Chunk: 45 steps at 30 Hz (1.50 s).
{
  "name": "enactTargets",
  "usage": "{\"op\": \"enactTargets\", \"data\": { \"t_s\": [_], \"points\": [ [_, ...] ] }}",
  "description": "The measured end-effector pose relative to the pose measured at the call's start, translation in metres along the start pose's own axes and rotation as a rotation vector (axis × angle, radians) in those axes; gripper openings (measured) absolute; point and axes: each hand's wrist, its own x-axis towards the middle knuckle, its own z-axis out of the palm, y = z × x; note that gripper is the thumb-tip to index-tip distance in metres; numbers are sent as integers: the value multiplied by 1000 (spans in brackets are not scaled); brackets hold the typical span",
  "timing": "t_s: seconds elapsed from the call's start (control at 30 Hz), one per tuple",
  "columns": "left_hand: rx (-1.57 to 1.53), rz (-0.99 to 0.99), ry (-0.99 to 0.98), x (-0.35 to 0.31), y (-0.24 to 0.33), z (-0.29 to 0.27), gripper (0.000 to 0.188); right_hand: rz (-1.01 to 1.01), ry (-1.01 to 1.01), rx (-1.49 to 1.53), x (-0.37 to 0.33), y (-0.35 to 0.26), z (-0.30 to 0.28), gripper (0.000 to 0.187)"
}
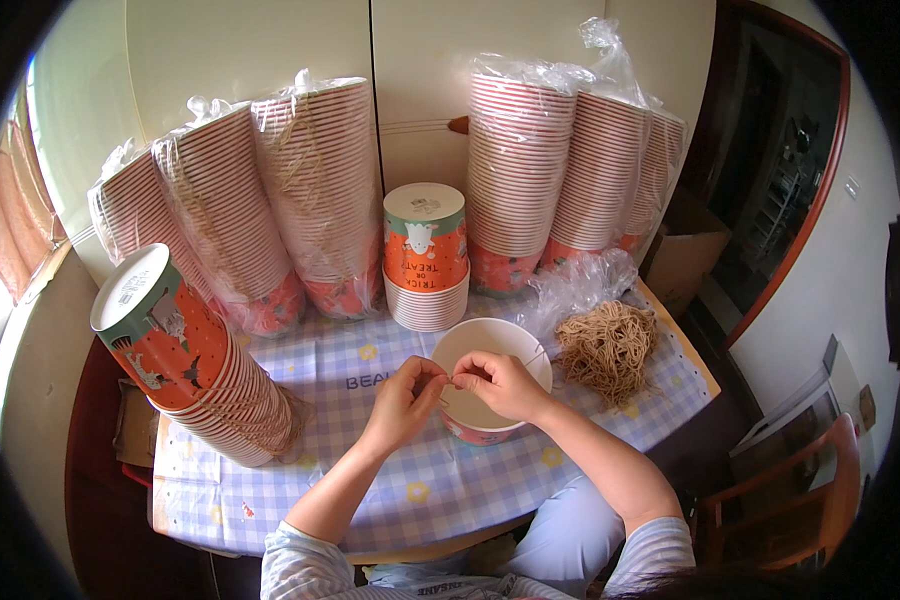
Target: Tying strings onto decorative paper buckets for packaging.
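A white-lined paper bucket (508, 345) with an orange printed outside stands upright in front of me. Over its near left rim my left hand (410, 395) and my right hand (495, 383) meet, thumbs and fingers pinched together. Between the fingertips is a small bit of what looks like thin tan cord, mostly hidden. A short pale strand (537, 354) shows at the bucket's right rim. To the right lies a loose heap of tan cords (607, 350). On the left leans a stack of upside-down orange buckets (175, 345) with cords hanging around their rims.
Tall plastic-wrapped bucket stacks (315, 170) line the back left, and more wrapped stacks (522, 150) the back right. A short upside-down stack (426, 250) stands between them. Crumpled clear plastic (582, 290) lies behind the cords. A checked cloth (360, 490) covers the table; a wooden chair (785, 500) is at right.
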Motion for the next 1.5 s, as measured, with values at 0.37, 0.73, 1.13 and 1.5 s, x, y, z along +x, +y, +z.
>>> {"op": "enactTargets", "data": {
  "t_s": [0.37,0.73,1.13,1.5],
  "points": [
    [65,17,18,-1,2,2,8,-27,-1,-78,0,-3,1,7],
    [114,41,66,1,-4,3,10,-99,-6,-244,-2,-5,1,4],
    [239,99,121,-1,-1,8,9,-92,-107,30,-2,3,2,5],
    [333,317,57,2,19,-3,13,-71,-11,-48,-2,-10,-3,5]
  ]
}}
